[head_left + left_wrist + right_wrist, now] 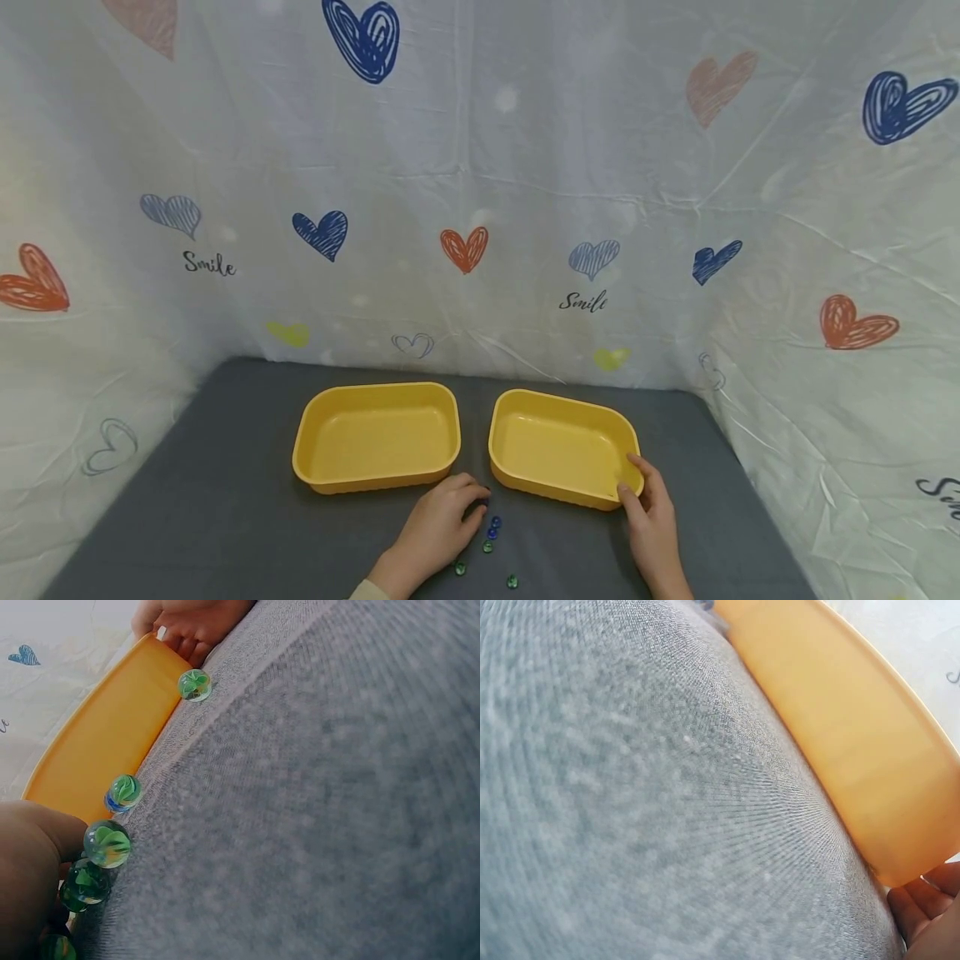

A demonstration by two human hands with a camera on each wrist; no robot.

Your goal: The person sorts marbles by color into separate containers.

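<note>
My left hand (438, 523), fingers bent, is low over the grey cloth between two yellow trays. Its thumb and fingertips close around a dark blue marble (484, 501), mostly hidden by them. Just right of that hand lie two blue marbles (496, 522) and a green marble (487, 547), with more green marbles (512, 582) nearer the front. In the left wrist view clear glass marbles (107, 844) with green swirls line up beside the hand. My right hand (654, 529) grips the near right corner of the right yellow tray (555, 490), thumb inside the rim, fingers outside. No marbles show inside that tray.
Left of it stands a second yellow tray (375, 482), its visible floor bare. Both rest on a dark grey cloth-covered table (187, 500). A white curtain (525, 167) printed with hearts hangs behind and along both sides.
</note>
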